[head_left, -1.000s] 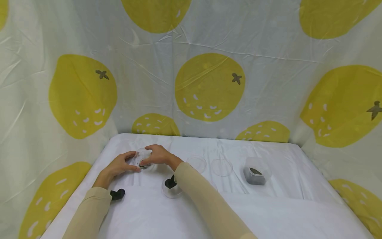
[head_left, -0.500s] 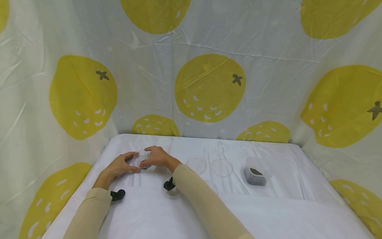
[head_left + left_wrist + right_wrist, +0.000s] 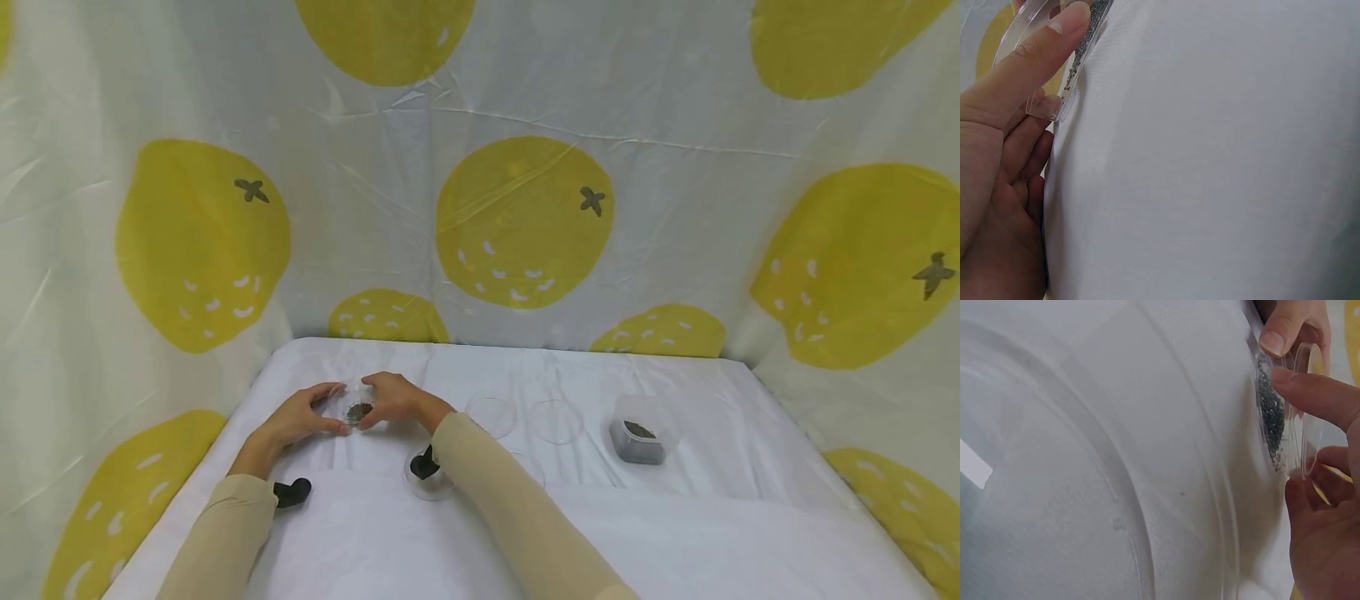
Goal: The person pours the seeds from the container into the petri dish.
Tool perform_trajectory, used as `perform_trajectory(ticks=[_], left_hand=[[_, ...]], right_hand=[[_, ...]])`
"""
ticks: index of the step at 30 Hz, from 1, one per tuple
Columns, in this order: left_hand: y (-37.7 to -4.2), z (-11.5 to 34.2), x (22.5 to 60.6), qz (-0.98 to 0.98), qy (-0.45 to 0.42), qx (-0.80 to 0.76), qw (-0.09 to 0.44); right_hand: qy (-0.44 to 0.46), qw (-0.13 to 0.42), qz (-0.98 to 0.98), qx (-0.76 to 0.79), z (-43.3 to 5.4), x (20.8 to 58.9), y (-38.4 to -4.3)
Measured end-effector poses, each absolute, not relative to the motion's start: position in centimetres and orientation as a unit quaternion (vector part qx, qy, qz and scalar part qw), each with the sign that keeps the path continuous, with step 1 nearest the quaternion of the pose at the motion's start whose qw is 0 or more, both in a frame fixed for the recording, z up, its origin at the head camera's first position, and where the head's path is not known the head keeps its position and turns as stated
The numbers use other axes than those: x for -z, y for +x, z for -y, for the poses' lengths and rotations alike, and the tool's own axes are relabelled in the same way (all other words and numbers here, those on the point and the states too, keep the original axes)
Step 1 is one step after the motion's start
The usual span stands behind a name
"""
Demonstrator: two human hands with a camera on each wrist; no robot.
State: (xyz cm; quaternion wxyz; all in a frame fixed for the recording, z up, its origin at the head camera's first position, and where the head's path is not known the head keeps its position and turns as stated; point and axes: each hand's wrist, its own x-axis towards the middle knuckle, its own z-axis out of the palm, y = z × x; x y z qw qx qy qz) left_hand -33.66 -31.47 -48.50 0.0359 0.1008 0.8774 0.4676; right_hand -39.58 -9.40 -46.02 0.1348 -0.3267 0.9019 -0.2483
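Observation:
A clear petri dish (image 3: pixel 349 419) with dark granules (image 3: pixel 358 412) in it is on the white cloth at the left of the table. My left hand (image 3: pixel 298 413) grips its left side, thumb towards me. From the right, my right hand (image 3: pixel 401 398) pinches a clear lid (image 3: pixel 1311 415) between thumb and fingers. The right wrist view has this lid lying close over the dark granules (image 3: pixel 1271 412), with the left hand's thumb at the dish's far side. Whether the lid sits fully on the rim cannot be told. In the left wrist view the left thumb (image 3: pixel 1035 59) presses the clear plastic.
Clear round dishes or lids (image 3: pixel 556 422) lie right of the hands, one more (image 3: pixel 429 497) below the right wrist. Further right stands a clear plastic tub (image 3: pixel 639 448) holding dark granules. A lemon-print curtain (image 3: pixel 525 108) hangs behind the table.
The clear lid has gone from tilted up to nearly flat over the dish. My right hand has come down slightly, and the granules now show more plainly. The left hand has stayed nearly still.

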Motion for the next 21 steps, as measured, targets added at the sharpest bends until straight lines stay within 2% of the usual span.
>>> perform_trajectory(ticks=[21], left_hand=[[-33.88,31.47,48.92,-0.873,0.106,-0.475,0.038]], right_hand=[[-0.338,0.124,-0.901,0.242,9.67,46.07,-39.54]])
